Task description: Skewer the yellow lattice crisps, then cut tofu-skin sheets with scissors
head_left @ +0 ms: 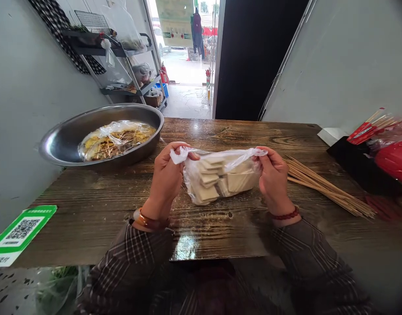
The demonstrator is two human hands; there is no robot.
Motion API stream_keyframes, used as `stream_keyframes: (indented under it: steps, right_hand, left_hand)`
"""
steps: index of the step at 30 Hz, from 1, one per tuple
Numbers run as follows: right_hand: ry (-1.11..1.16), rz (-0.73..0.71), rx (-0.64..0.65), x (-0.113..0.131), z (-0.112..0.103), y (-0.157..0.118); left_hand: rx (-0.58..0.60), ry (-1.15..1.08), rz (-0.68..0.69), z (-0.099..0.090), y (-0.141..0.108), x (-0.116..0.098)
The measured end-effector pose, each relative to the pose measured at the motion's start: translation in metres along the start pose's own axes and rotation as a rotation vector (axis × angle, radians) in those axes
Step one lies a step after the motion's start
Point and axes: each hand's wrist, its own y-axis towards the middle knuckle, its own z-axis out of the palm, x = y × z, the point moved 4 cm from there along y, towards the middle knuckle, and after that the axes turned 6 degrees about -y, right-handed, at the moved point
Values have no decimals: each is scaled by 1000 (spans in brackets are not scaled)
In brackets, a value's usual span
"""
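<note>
Plastic bag [223, 178] between both hands [167, 176]

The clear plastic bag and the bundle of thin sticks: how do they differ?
The clear plastic bag is held at its top by the left hand and right hand; the bundle of thin sticks lies on the table. The bag is crumpled and see-through, with pale slices inside; the sticks are straight and tan.

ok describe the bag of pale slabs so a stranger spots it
On the dark wooden table, look between the steel bowl and the loose sticks. There, the left grip and right grip hold a clear bag of pale, flat pieces. Unlike the bowl's wrapped food, it shows no sticks.
</note>
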Motion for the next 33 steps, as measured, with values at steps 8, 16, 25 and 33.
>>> stream_keyframes:
  steps: [8,16,25,33]
  right_hand:
    - [34,40,-6,9,-13,2]
    - [-372,-178,154,22,-46,-22]
    - [-952,-489,568,31,-89,-60]
    - [-770,-702,623,83,-22,-119]
  left_hand:
    - [234,-1,-41,-8,-11,-7]
    - [710,921,87,-5,-70,-31]
    - [958,1260,270,22,-137,-11]
    - [1022,1219,347,42,-166,5]
